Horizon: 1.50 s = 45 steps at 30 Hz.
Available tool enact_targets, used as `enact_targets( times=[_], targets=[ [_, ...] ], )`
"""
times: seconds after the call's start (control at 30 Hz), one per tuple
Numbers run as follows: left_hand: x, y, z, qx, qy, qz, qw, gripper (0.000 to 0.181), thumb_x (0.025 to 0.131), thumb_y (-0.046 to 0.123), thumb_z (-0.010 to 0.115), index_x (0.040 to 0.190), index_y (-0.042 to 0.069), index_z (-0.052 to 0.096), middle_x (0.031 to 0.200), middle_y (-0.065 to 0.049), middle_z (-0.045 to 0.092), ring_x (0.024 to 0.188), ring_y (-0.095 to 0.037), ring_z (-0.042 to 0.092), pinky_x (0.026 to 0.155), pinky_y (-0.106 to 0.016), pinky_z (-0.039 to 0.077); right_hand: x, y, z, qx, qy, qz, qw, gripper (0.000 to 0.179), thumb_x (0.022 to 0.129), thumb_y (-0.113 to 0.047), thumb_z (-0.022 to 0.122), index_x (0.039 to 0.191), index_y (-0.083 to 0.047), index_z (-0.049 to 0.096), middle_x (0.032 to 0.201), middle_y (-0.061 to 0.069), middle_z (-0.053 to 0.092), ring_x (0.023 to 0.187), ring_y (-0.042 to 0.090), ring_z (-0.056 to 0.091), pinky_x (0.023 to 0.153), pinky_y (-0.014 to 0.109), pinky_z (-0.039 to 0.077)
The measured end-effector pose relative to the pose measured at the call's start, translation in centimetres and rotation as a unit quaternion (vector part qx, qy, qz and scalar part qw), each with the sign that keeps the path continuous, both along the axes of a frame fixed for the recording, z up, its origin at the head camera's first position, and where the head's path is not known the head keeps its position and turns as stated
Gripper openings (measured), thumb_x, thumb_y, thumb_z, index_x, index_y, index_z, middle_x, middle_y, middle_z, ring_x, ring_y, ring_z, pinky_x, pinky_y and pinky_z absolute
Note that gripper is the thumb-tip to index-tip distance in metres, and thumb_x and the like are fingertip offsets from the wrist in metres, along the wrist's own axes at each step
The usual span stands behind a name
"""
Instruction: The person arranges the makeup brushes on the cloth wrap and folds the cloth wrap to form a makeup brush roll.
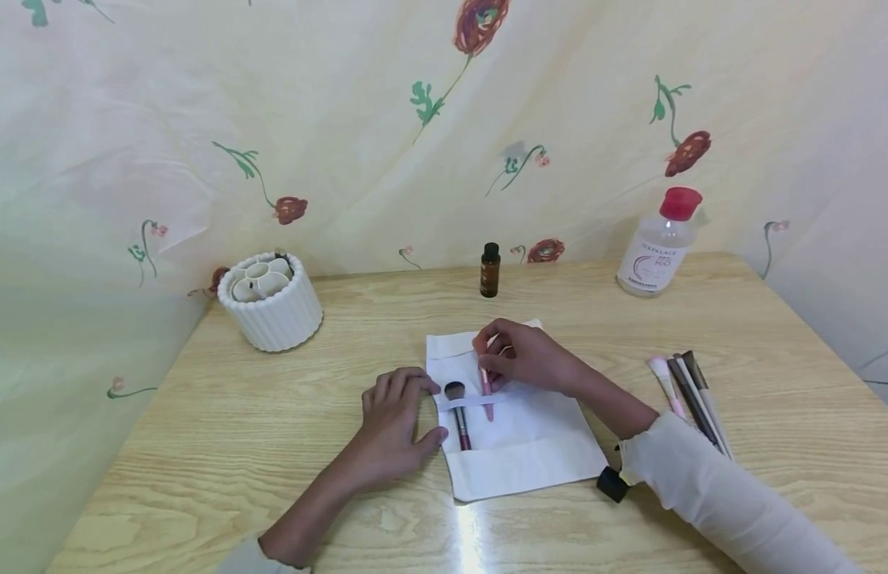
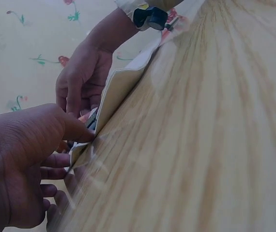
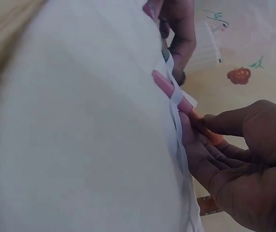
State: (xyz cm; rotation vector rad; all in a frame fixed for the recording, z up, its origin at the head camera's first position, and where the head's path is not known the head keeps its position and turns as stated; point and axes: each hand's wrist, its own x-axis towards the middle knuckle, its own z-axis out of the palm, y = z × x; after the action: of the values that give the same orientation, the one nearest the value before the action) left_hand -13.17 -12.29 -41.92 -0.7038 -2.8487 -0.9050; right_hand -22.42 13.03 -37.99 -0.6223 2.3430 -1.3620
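A white fabric brush roll [image 1: 530,470] lies unfolded on the table, with a white elastic band [image 1: 516,396] across it. My right hand [image 1: 526,355] pinches a pink makeup brush [image 3: 166,86] between thumb and fingers. The tapered handle passes under the band; its other end is mostly hidden by the fingers. Beside it, a dark-bristled makeup brush [image 1: 455,391] is tucked under the band, its handle end at the roll's lower fold. My left hand [image 1: 397,426] rests at the roll's left edge, fingers spread, with the thumb [image 2: 80,130] touching that edge.
Several makeup brushes [image 1: 695,399] lie to the right, partly behind the right sleeve. A white ribbed holder [image 1: 275,315] stands at back left, a small brown bottle [image 1: 490,275] at the back, and a red-capped clear bottle [image 1: 655,251] at back right. A black object [image 1: 612,484] shows by the right wrist.
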Motion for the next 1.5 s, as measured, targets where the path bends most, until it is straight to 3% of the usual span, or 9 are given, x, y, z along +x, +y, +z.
enact_targets(
  times=[0.17, 0.3, 0.43, 0.63, 1.0, 1.23, 1.33, 1.5],
  targets=[
    [0.0, -0.1, -0.1, 0.001, 0.002, -0.001, 1.0000, 0.049, 0.088, 0.031, 0.075, 0.128, 0.013, 0.053, 0.137, -0.003, 0.041, 0.127, -0.026, 0.032, 0.098, -0.048, 0.023, 0.5, 0.2, -0.1, 0.062, 0.058, 0.032, 0.9958, 0.019, 0.097, -0.011, 0.067, 0.115, -0.005, 0.063, 0.089, 0.002, 0.068, 0.077, 0.016, 0.067, 0.070, 0.031, 0.055],
    [0.0, -0.1, -0.2, 0.005, 0.005, -0.005, 1.0000, 0.049, 0.088, 0.030, 0.075, 0.128, 0.012, 0.053, 0.137, -0.004, 0.041, 0.127, -0.026, 0.031, 0.098, -0.048, 0.022, 0.8, 0.4, 0.0, 0.113, 0.114, 0.067, 0.9847, 0.007, 0.097, -0.019, 0.068, 0.101, -0.014, 0.071, 0.085, -0.007, 0.065, 0.077, 0.012, 0.059, 0.068, 0.028, 0.049],
    [-0.1, -0.1, -0.1, 0.008, 0.003, -0.008, 0.9999, 0.049, 0.088, 0.030, 0.075, 0.128, 0.012, 0.053, 0.137, -0.004, 0.041, 0.127, -0.026, 0.031, 0.098, -0.049, 0.022, 1.2, 0.5, 0.0, 0.142, 0.143, 0.090, 0.9754, 0.009, 0.096, -0.024, 0.070, 0.089, -0.019, 0.072, 0.081, -0.007, 0.060, 0.075, 0.012, 0.052, 0.065, 0.028, 0.044],
    [-0.1, -0.1, -0.2, 0.006, 0.006, -0.009, 0.9999, 0.049, 0.088, 0.030, 0.074, 0.128, 0.012, 0.052, 0.137, -0.004, 0.041, 0.127, -0.027, 0.031, 0.098, -0.049, 0.022, 1.7, 0.5, 0.1, 0.165, 0.151, 0.086, 0.9708, 0.015, 0.095, -0.024, 0.071, 0.081, -0.020, 0.068, 0.080, -0.003, 0.054, 0.073, 0.013, 0.049, 0.064, 0.028, 0.041],
    [-0.1, 0.0, -0.3, 0.004, 0.007, -0.006, 0.9999, 0.049, 0.088, 0.030, 0.074, 0.129, 0.011, 0.052, 0.138, -0.004, 0.040, 0.128, -0.026, 0.031, 0.097, -0.049, 0.022, 1.8, 0.5, 0.2, 0.160, 0.150, 0.073, 0.9729, 0.017, 0.096, -0.021, 0.070, 0.081, -0.017, 0.064, 0.078, -0.003, 0.054, 0.071, 0.013, 0.049, 0.062, 0.029, 0.041],
    [0.0, 0.1, -0.4, 0.005, -0.001, -0.010, 0.9999, 0.050, 0.088, 0.030, 0.074, 0.129, 0.011, 0.052, 0.138, -0.004, 0.040, 0.127, -0.026, 0.031, 0.098, -0.049, 0.022, 1.9, 2.6, 1.8, 0.188, 0.190, 0.031, 0.9632, 0.009, 0.100, -0.016, 0.062, 0.099, -0.011, 0.070, 0.089, -0.003, 0.064, 0.078, 0.011, 0.057, 0.069, 0.031, 0.049],
    [0.0, 0.2, -0.3, 0.006, -0.001, -0.013, 0.9999, 0.050, 0.088, 0.030, 0.073, 0.129, 0.011, 0.052, 0.139, -0.005, 0.040, 0.127, -0.027, 0.031, 0.098, -0.049, 0.022, 2.0, 4.8, 3.3, 0.230, 0.175, -0.008, 0.9573, 0.013, 0.101, -0.019, 0.060, 0.104, -0.010, 0.069, 0.092, -0.001, 0.066, 0.079, 0.014, 0.060, 0.067, 0.033, 0.051],
    [0.0, 0.0, -0.2, 0.001, -0.003, -0.009, 1.0000, 0.051, 0.088, 0.030, 0.073, 0.130, 0.013, 0.051, 0.141, -0.003, 0.038, 0.128, -0.026, 0.031, 0.099, -0.048, 0.021, 1.9, 9.7, 4.6, 0.330, 0.149, -0.062, 0.9299, 0.020, 0.101, -0.027, 0.060, 0.106, -0.009, 0.066, 0.091, 0.002, 0.065, 0.074, 0.017, 0.057, 0.063, 0.035, 0.049]
  ],
)
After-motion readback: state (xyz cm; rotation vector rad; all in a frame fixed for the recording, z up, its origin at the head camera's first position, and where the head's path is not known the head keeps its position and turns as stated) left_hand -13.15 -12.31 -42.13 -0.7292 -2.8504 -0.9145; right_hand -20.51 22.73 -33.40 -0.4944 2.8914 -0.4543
